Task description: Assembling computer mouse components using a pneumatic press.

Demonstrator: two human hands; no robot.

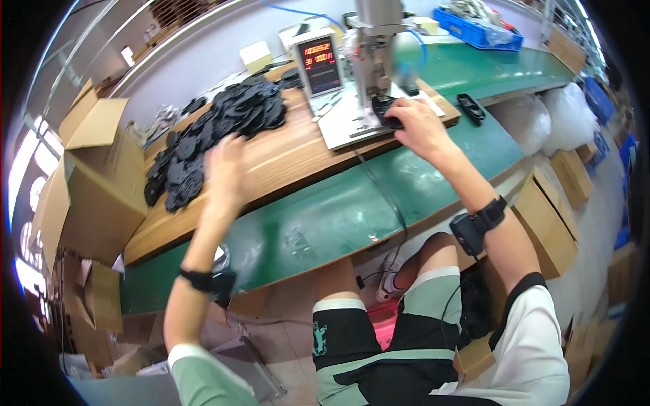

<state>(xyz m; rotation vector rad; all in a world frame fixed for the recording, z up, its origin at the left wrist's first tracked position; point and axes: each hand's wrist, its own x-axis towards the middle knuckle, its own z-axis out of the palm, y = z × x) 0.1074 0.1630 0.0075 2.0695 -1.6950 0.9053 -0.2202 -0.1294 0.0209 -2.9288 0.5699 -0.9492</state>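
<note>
My right hand (421, 127) is at the base of a bench-top press machine (376, 57), its fingers closed on a flat black plastic part (384, 112) under the machine's head. The fingers cover much of that part. My left hand (229, 169) is smeared by motion in front of a heap of flat black parts (245, 108) on the wooden board (298, 145). Whether its fingers hold anything cannot be made out. A display box (318, 66) with red lit digits stands left of the press.
An open cardboard box (105, 183) stands at the left end of the green table (305, 233). One black part (471, 109) lies right of the machine. A blue crate (477, 28) sits at the back right. Stuffed plastic bags (569, 115) and a carton (545, 223) are on the right. A cable (382, 186) crosses the table front.
</note>
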